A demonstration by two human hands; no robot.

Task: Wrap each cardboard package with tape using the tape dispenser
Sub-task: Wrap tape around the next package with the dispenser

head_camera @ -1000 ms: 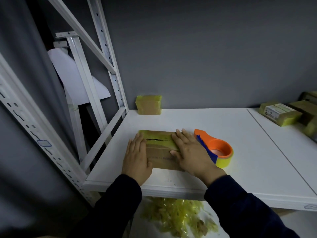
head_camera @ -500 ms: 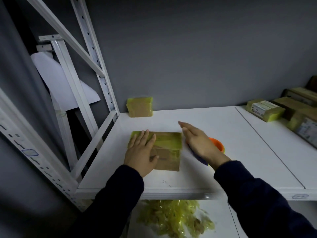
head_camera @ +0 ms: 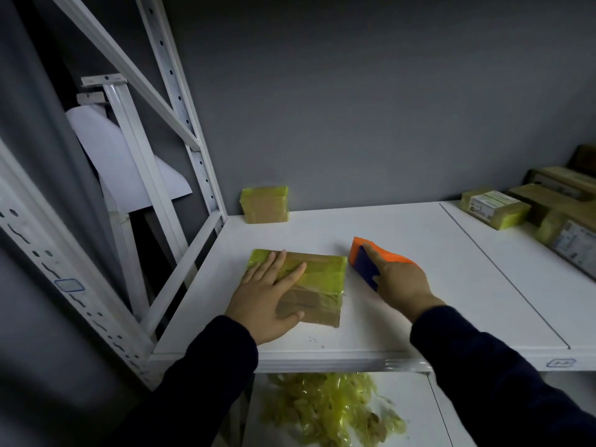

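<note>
Yellow-green tape covers the far half of the package (head_camera: pixel 317 279); the near half is bare cardboard. It lies flat on the shelf (head_camera: pixel 403 227), near the front edge. Our left hand (head_camera: pixel 264 301) lies flat on it, fingers straight, pressing down. Our right hand (head_camera: pixel 398 283) closes over the orange-and-blue dispenser (head_camera: pixel 367 258), just right of the package and not touching it.

Risks, as we judge them:
- The flat palm only presses. A pull on the tape could slide or turn the package, leaving a skewed or wrinkled band.
- A pull toward us could drag the package off the edge.
- A loose tape end could fold onto itself.

Writing: faint print shows on the bare cardboard but is unreadable. One box (head_camera: pixel 493 208) at far right carries a white label with print too small to read. No brand is legible on the dispenser.
</note>
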